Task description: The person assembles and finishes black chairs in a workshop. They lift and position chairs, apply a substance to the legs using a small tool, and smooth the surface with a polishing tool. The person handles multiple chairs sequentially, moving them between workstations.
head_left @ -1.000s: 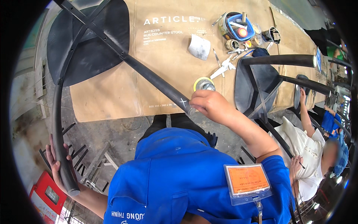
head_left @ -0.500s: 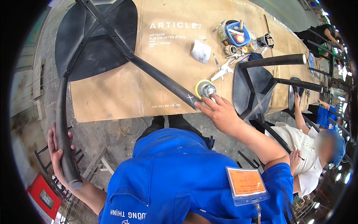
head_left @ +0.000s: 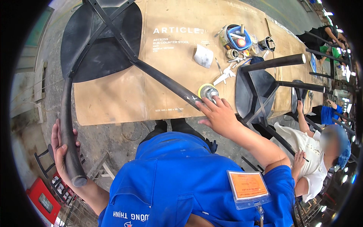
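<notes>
A black stool lies with its seat (head_left: 102, 56) on the cardboard and its crossed braces up. My left hand (head_left: 59, 153) wraps round the lower part of its left leg (head_left: 72, 162), thumb across the front. Over the end of the right leg (head_left: 166, 84), by a white cross mark, my right hand (head_left: 221, 118) rests with its fingers spread. That leg end is hidden under the fingers. Just beyond them, a round sander (head_left: 208, 90) with a yellow rim sits on the cardboard; I cannot see my right hand gripping it.
Brown cardboard (head_left: 113, 109) covers the table. A second black stool (head_left: 257, 90) lies to the right. Behind are a tub (head_left: 238, 36) of supplies, a can (head_left: 267, 43), a whitish sheet (head_left: 203, 56) and a spray gun (head_left: 225, 75). A person in white (head_left: 295, 147) works at right.
My right hand has moved slightly and flattened, its fingers now stretched across the leg end. My left hand keeps its hold. The view has shifted a little.
</notes>
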`<state>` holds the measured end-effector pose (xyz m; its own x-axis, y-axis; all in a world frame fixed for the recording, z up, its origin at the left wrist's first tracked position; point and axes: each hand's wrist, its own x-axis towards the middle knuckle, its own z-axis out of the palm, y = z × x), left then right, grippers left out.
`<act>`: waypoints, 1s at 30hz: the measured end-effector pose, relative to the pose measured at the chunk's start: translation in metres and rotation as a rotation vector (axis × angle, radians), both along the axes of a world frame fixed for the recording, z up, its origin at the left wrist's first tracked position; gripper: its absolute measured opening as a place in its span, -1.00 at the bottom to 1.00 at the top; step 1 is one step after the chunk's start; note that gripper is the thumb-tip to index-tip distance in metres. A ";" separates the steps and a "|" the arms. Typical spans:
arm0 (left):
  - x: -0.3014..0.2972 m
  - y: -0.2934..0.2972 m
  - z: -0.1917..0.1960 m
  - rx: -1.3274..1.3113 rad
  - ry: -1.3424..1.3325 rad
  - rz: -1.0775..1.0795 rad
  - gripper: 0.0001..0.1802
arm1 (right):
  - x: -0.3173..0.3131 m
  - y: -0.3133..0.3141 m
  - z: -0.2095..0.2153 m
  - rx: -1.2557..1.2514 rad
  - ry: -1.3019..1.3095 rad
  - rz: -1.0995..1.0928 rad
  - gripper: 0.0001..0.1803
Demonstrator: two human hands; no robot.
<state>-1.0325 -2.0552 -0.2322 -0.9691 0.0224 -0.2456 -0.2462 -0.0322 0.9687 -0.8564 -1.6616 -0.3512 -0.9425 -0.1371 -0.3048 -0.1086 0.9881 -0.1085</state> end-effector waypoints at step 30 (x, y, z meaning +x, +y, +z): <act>0.004 0.005 0.002 0.085 -0.055 0.003 -0.20 | -0.050 0.224 -0.273 -0.237 0.285 -1.424 -0.66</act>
<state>-1.0283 -2.0506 -0.2298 -0.9544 0.0428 -0.2956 -0.2986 -0.1147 0.9475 -0.9067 -1.4372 -0.6238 -0.3456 0.9184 -0.1928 0.8741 0.2404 -0.4220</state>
